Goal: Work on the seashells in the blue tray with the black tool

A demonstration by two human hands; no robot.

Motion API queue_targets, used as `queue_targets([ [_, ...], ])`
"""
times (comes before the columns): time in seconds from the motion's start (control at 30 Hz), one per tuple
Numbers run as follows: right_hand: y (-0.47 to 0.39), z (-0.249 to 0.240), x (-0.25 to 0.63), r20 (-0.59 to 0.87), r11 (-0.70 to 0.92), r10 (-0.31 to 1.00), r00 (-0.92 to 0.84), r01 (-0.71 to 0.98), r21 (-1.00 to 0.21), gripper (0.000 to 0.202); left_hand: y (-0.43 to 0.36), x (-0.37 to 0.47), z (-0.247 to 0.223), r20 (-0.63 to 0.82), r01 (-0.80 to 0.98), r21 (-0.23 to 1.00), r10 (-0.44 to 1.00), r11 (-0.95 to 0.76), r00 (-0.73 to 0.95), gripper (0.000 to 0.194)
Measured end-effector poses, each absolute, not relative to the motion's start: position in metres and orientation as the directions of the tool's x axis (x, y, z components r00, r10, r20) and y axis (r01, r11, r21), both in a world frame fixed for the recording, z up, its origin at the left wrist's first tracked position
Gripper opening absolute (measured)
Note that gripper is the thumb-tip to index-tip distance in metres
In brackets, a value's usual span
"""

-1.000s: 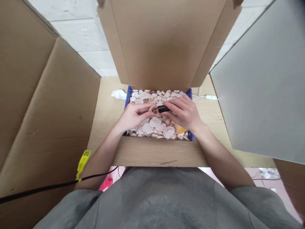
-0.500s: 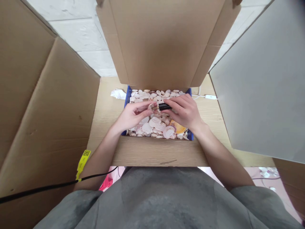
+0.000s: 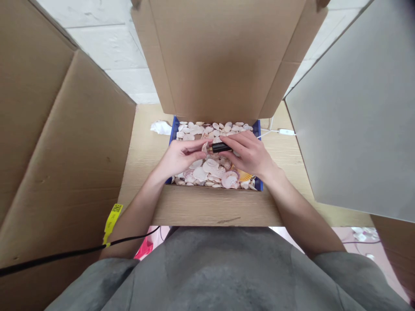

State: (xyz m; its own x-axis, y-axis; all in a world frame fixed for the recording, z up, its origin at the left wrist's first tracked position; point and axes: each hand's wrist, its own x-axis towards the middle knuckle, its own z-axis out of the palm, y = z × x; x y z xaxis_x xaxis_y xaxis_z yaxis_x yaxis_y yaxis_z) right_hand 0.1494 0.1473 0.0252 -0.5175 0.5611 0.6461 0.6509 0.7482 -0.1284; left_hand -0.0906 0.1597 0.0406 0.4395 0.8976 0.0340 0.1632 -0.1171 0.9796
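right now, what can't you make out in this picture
All in the head view:
- tip of the black tool: too small; contact with the held shell unclear
- part of the orange shell: hidden by the right hand
- print on the yellow tag: too small
- top of the cardboard flap: cut off by the upper edge

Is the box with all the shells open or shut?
Open: the box's cardboard lid stands up behind it, and you can see the shells inside, under the hands.
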Motion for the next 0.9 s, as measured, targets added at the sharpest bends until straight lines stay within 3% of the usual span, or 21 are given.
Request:
queue_targets([
  [0.2, 0.147, 0.023, 0.149, 0.603, 0.728, 0.617, -0.505, 0.658, -0.194, 0.033, 0.161, -0.091, 0.044, 0.107, 0.239, 0.943, 0.892, -0.231, 0.439, 0.037],
  [0.47, 0.149, 0.022, 0.15, 0.63, 0.718, 0.609, -0.482, 0.673, -0.179, 0.031, 0.162, -0.097, 0.046, 0.058, 0.25, 0.95, 0.893, -0.187, 0.447, 0.036],
  [0.7, 0.149, 0.022, 0.149, 0.649, 0.693, 0.615, -0.448, 0.699, -0.174, 0.028, 0.159, -0.094, 0.047, 0.06, 0.017, 0.997, 0.876, -0.077, 0.478, 0.036],
  [0.9, 0.149, 0.022, 0.151, 0.64, 0.681, 0.628, -0.443, 0.711, -0.176, 0.031, 0.158, -0.09, 0.053, 0.062, -0.017, 0.998, 0.879, -0.061, 0.472, 0.027],
])
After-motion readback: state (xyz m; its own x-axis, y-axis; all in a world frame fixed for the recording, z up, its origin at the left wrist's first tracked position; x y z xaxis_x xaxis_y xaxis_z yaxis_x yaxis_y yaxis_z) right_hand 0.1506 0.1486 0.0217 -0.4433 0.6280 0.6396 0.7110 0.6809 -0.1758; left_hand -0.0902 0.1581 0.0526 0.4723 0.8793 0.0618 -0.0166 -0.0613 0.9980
